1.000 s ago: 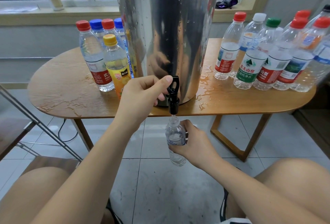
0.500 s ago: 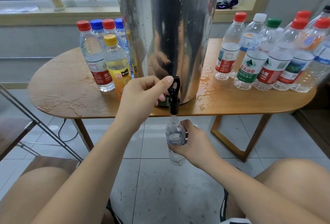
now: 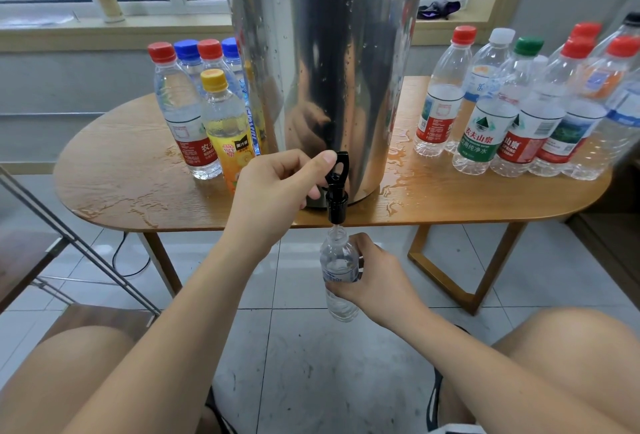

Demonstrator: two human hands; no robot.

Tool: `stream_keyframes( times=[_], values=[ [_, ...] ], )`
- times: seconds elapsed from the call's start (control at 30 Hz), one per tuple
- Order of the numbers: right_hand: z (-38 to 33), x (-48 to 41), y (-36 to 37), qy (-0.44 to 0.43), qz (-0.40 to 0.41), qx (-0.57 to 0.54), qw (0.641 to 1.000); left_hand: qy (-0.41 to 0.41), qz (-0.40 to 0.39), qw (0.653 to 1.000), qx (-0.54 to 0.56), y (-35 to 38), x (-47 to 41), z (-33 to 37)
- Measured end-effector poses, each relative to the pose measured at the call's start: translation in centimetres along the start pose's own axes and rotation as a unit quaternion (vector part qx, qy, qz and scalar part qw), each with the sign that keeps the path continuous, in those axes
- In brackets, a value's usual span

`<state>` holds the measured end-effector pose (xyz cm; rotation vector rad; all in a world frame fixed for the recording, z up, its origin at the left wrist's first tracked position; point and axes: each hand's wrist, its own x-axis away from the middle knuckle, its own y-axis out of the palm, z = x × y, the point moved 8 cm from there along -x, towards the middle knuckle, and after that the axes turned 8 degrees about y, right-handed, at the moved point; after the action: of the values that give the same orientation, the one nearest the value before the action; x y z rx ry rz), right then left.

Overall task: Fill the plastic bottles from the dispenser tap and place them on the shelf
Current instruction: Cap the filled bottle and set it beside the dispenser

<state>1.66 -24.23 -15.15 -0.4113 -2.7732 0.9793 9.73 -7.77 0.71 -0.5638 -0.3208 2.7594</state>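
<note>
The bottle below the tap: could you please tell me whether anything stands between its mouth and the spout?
Nothing visible does. The right hand holds the uncapped bottle with its mouth just below the black tap; the left hand holds the lever.

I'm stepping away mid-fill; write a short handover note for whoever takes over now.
Left hand grips the tap lever.
Right hand holds the open bottle under the spout, partly filled.
Capped bottles stand on the wet table, both sides of the dispenser.
Shelved so far: cannot tell.
Left: finish this fill, cap it, shelve, then the rest.
</note>
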Motion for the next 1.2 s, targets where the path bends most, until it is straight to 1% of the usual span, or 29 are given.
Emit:
stream_keyframes(
  times=[0.4, 1.2],
  values=[
    [0.08, -0.05, 0.17, 0.001, -0.001, -0.008, 1.000, 0.011, -0.005, 1.000, -0.005, -0.06, -0.02, -0.08],
    [0.05, -0.04, 0.29, 0.007, -0.005, -0.002, 1.000, 0.007, -0.004, 1.000, 0.008, 0.00, 0.03, 0.07]
  ],
)
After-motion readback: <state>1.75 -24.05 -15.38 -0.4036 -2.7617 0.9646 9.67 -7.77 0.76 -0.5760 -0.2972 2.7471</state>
